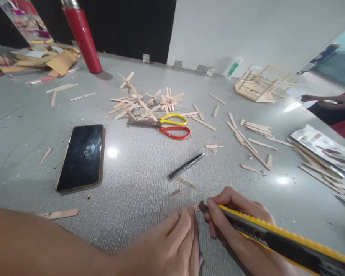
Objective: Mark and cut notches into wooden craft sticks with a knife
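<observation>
My right hand (241,218) grips a yellow and black box cutter (264,234), thumb and fingers close to its front end. Its tip meets a small end of a wooden craft stick (197,208) on the table. That stick pokes out from under the bent, pressed-together fingers of my left hand (172,241), which hold it down; most of it is hidden. Just beyond my hands lie small wood scraps (186,183) and a black pen-like tool (186,165) with a pointed metal tip.
Scissors (161,123) with yellow and red handles lie beside a pile of craft sticks (143,103). A phone (82,157) rests at left, a red bottle (83,38) behind. A stick frame (261,86) stands back right, near a plastic packet (327,147). Another person (333,103) sits at right.
</observation>
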The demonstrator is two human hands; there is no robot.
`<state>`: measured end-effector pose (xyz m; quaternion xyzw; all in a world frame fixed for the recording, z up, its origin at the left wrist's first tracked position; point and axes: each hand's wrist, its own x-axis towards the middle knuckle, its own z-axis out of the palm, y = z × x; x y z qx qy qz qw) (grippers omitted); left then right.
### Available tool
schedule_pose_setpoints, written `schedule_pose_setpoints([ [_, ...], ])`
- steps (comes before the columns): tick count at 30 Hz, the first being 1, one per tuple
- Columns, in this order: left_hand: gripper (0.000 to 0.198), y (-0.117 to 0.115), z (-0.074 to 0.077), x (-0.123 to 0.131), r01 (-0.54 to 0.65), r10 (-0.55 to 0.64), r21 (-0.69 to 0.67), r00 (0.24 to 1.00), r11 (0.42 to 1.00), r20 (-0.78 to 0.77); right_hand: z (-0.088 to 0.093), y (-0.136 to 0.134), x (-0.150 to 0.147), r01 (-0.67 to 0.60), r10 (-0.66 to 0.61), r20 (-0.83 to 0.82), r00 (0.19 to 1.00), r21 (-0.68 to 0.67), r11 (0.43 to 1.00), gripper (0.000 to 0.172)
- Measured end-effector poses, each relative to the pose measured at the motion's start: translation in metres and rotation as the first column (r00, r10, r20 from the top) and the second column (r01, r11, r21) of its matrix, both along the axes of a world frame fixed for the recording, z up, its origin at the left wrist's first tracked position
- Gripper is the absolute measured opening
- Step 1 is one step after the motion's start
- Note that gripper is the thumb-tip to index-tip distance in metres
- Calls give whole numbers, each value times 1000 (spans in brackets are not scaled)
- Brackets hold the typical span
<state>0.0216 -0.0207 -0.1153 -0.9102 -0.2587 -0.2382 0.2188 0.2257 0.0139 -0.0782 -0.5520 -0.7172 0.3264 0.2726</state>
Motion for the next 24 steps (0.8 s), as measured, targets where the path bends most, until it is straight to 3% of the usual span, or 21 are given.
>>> schedule_pose_setpoints([
  [24,39,5,6,0,62,-62,-3,998,998,-26,0,0,0,-11,11,10,1000,6,1000,39],
])
